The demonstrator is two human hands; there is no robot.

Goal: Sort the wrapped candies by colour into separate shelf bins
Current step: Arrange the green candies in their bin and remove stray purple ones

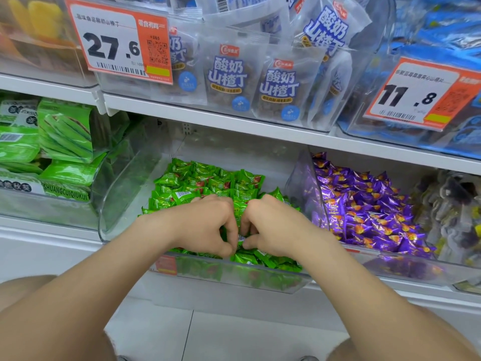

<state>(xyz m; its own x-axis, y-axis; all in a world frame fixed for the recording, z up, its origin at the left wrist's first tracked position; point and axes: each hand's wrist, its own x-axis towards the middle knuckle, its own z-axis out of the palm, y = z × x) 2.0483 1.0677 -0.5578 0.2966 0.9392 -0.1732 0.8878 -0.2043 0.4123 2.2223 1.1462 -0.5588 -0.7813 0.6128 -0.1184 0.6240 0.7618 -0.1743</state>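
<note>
My left hand and right hand meet, fingers curled, pinching green candies at the front of the clear bin; purple candies lie right of that bin, nearer my right hand.

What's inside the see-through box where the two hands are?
Green wrapped candies fill the clear bin. The left hand and right hand pinch some, covering others; deeper layers are hidden.
</note>
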